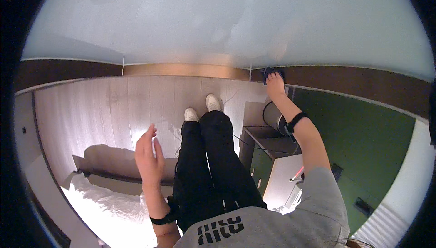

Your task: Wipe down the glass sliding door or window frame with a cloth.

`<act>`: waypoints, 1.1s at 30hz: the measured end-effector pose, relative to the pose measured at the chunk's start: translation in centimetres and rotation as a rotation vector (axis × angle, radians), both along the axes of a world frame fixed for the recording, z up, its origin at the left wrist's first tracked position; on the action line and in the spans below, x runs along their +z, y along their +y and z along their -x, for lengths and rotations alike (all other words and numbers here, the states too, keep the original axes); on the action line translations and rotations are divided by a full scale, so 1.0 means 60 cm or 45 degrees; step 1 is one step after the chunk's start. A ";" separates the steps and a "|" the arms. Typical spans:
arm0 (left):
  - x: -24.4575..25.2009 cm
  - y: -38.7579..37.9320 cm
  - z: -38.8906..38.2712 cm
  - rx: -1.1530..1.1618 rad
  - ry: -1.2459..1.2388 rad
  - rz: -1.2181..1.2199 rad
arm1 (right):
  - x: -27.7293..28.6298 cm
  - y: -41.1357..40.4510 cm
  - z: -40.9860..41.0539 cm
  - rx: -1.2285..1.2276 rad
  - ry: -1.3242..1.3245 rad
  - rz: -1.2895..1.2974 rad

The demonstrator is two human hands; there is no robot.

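My right hand (275, 83) reaches out ahead and presses a dark blue cloth (269, 72) against a dark brown band (340, 79) that runs along the wall, near a joint where a light wooden strip (185, 71) begins. My left hand (149, 156) hangs in the air to the left of my legs, its fingers loosely bent and nothing in it. Beyond the band spreads a pale, glossy wall surface (204, 16) with faint reflections.
Below my right arm stand a dark cabinet (264, 133) and a cylindrical container (272, 115), with cables near them. A green panel (361, 145) lies at the right. At the lower left is a bed (109, 210) with white covering. My feet stand on a light wood-look floor (146, 101).
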State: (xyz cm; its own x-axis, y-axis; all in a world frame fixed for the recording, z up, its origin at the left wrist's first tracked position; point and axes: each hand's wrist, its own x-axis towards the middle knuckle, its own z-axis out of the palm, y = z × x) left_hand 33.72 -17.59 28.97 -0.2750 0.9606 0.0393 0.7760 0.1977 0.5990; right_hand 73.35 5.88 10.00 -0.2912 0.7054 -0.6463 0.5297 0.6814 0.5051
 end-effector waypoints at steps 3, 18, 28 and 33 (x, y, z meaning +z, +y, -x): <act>0.046 0.034 -0.025 -0.124 -0.095 -0.110 | 0.139 -0.009 -0.009 0.068 0.112 -0.160; 0.281 0.095 -0.141 -0.626 -0.285 -0.502 | 0.823 -0.060 -0.012 0.180 0.828 -1.271; 0.313 0.076 -0.103 -0.397 -0.048 -0.441 | 1.065 -0.035 -0.014 0.335 0.998 -2.149; 0.352 0.094 -0.120 -0.213 -0.017 -0.433 | 1.090 -0.007 0.007 0.321 1.114 -2.192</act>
State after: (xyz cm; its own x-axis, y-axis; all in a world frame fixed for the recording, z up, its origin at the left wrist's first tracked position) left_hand 40.89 -11.94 50.07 -0.1177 0.9251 0.3611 0.7725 -0.1432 0.6186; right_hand 72.93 5.46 75.38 -0.2772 0.2222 0.9348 0.9494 -0.0860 0.3020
